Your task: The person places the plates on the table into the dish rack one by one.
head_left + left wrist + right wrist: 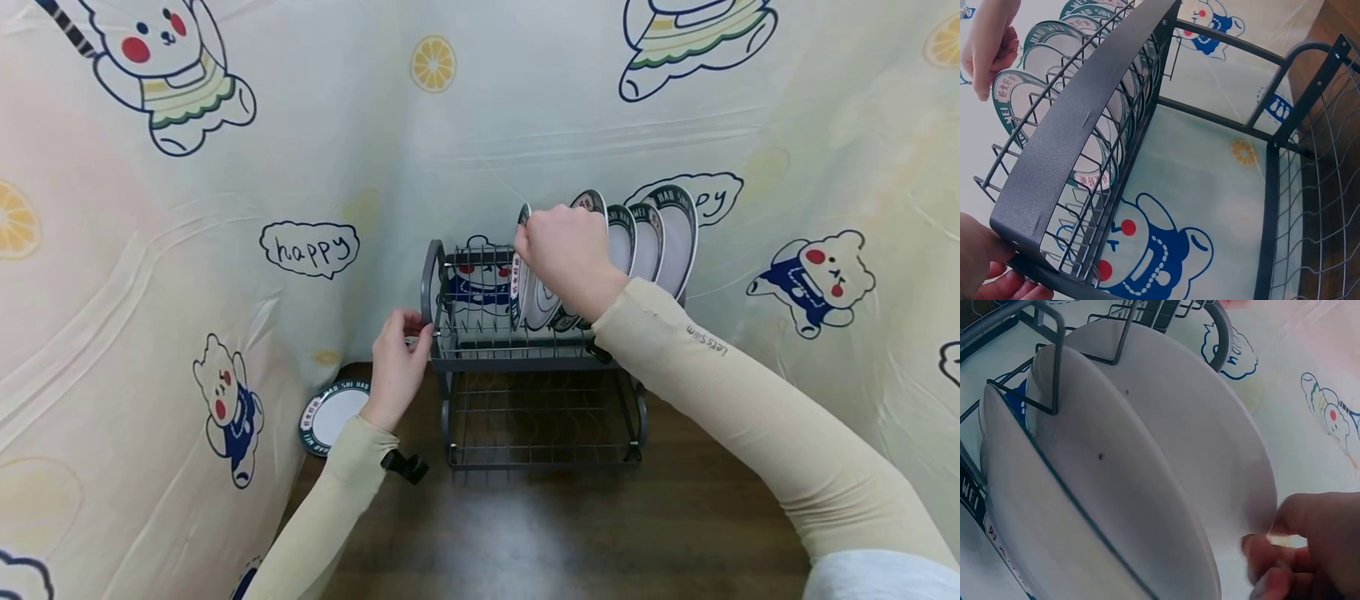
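A dark grey two-tier dish rack point(517, 364) stands against the patterned cloth, with several white plates with dark green printed rims upright in its upper tier. My left hand point(399, 362) holds the rack's left end, and in the left wrist view the fingers point(1013, 286) curl under the frame's corner. Over the plates, my right hand point(570, 254) pinches the rim of the leftmost plate point(517, 287). From the right wrist, the white back of that plate point(1210, 437) shows, with the fingertips right at its edge.
Another plate point(337, 417) lies at the left, partly behind my left wrist. The rack's lower wire tier point(540, 417) sits over a dark wooden surface point(540, 533). Cartoon-printed cloth point(315, 150) rises behind and at both sides.
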### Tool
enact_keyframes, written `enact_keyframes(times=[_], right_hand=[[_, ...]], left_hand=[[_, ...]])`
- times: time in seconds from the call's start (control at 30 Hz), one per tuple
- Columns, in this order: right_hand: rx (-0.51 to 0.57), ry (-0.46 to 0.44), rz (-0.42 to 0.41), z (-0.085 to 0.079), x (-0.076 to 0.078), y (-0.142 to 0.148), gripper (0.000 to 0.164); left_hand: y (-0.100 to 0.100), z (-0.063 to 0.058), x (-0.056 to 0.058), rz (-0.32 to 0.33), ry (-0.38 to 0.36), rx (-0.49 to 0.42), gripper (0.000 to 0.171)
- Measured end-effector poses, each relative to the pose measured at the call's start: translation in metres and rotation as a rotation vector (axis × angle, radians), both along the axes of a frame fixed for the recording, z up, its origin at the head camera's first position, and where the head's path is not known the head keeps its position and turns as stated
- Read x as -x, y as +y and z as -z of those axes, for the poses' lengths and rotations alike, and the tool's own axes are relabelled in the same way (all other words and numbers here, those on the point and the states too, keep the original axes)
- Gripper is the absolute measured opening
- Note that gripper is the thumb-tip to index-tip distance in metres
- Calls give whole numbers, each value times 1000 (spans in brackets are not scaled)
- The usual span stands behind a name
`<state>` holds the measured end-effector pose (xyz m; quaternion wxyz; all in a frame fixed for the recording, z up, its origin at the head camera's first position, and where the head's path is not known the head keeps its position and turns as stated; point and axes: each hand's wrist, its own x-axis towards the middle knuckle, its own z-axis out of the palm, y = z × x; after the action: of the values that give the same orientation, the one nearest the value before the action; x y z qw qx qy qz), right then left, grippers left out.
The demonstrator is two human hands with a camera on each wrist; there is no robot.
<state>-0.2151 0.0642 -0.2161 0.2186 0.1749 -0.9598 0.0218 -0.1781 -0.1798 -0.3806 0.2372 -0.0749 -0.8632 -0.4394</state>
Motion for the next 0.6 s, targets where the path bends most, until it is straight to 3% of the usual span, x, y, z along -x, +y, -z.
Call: enact_keyframes(times=[0.27, 0.6], right_hand=[[111, 122, -76, 2, -4, 9, 33], [211, 206, -151, 10, -21, 24, 28]], left_hand=[[-2, 1, 2, 0, 3, -3, 18], [-2, 2, 1, -7, -5, -11, 19]])
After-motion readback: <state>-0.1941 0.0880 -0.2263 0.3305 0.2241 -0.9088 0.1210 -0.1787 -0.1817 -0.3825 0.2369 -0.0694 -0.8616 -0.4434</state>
